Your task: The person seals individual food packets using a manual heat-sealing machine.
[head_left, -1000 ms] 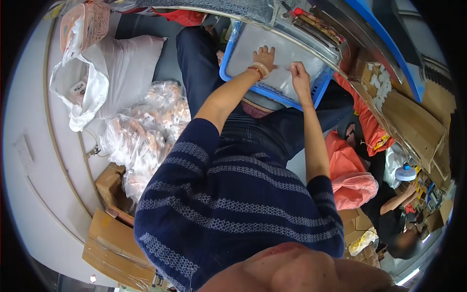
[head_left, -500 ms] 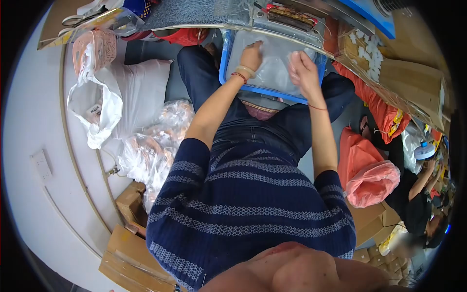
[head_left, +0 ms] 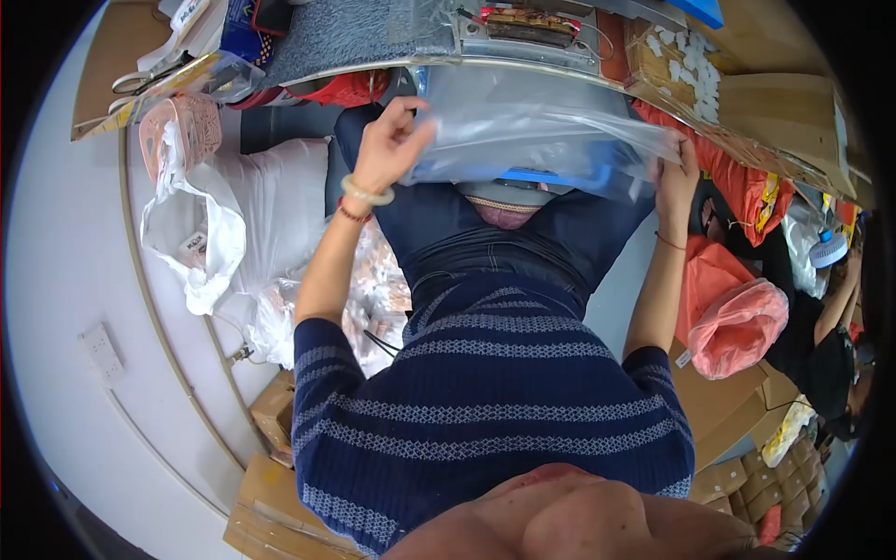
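A clear plastic bag or sheet (head_left: 532, 131) is spread wide above my lap, its right part blurred by motion. The fingers of my right hand (head_left: 676, 177) are closed on its right end. At the left end, my left hand (head_left: 387, 149) has its thumb and fingers apart, beside the plastic edge; no grip on it shows. Below the plastic, part of a blue tray (head_left: 597, 163) shows through over my thighs, and most of it is covered.
A worktop with a grey mat (head_left: 355, 28) and an open box of white pieces (head_left: 691, 70) lies ahead. White bags (head_left: 191, 243) stand on the left, a red-orange sack (head_left: 737, 327) on the right. Cardboard boxes (head_left: 280, 513) sit behind. Another person's arm (head_left: 840, 303) is at far right.
Both hands have moved apart, the left one leftward and the right one rightward. The plastic has been lifted off the tray and stretched out between them.
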`<state>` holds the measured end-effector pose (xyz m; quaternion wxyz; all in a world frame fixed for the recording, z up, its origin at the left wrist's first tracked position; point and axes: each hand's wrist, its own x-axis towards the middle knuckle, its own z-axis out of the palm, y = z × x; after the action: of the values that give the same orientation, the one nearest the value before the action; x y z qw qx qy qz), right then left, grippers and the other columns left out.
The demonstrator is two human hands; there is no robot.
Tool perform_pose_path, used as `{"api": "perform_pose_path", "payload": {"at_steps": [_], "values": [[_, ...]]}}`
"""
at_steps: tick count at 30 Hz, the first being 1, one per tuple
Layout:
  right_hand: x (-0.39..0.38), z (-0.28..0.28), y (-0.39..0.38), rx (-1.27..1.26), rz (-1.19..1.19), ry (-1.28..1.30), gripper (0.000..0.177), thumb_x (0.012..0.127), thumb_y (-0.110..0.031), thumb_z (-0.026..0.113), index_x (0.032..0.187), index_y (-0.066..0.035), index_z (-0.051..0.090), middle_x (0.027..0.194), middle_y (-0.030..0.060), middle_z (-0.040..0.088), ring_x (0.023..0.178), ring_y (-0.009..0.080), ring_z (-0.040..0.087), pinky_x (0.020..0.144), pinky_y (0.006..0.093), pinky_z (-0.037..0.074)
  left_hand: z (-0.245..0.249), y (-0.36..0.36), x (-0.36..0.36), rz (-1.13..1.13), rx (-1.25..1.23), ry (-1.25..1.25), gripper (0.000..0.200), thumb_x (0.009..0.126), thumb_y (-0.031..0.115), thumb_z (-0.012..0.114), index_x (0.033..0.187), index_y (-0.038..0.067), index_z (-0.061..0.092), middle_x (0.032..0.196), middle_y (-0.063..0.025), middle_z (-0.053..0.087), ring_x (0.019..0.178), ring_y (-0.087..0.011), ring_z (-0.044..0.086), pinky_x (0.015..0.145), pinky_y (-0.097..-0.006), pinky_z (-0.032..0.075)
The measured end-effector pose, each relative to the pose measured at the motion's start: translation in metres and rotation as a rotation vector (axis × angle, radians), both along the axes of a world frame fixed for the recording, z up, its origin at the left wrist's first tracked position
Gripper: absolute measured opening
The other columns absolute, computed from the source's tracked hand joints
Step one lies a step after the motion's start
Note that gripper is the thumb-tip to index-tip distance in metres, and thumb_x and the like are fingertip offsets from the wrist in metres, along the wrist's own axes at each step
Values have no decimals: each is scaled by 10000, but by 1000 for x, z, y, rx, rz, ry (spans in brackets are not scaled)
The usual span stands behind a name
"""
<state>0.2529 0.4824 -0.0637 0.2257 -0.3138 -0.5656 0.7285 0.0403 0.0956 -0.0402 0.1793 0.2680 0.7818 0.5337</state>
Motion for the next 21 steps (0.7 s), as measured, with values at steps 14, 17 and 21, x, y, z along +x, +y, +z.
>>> {"api": "perform_pose_path", "payload": {"at_steps": [14, 17, 21], "values": [[17, 70, -38, 549, 353, -416, 165, 926, -95, 615, 1054, -9, 674, 890, -5, 656, 834, 59, 550, 757, 204, 446, 55, -27, 30, 53, -105, 308, 373, 871, 86, 650, 1234, 36, 583, 1308, -181, 573, 1224, -347, 540, 1070, -443, 370], [-9, 42, -62, 460, 389, -308, 170, 926, -104, 613, 1061, -10, 655, 868, -14, 630, 809, 49, 539, 718, 203, 441, 63, 14, 61, -105, 17, 200, 817, 799, 254, 786, 1478, 84, 366, 1478, -196, 398, 1381, -371, 372, 1157, -487, 249], [-24, 23, -62, 506, 402, -245, 193, 907, -122, 650, 1080, -37, 654, 859, 9, 647, 772, 76, 566, 695, 219, 450, -24, 6, 32, 128, -745, 843, 809, 752, 214, 768, 1462, 117, 392, 1399, -146, 486, 1381, -328, 381, 1118, -650, 167]]}}
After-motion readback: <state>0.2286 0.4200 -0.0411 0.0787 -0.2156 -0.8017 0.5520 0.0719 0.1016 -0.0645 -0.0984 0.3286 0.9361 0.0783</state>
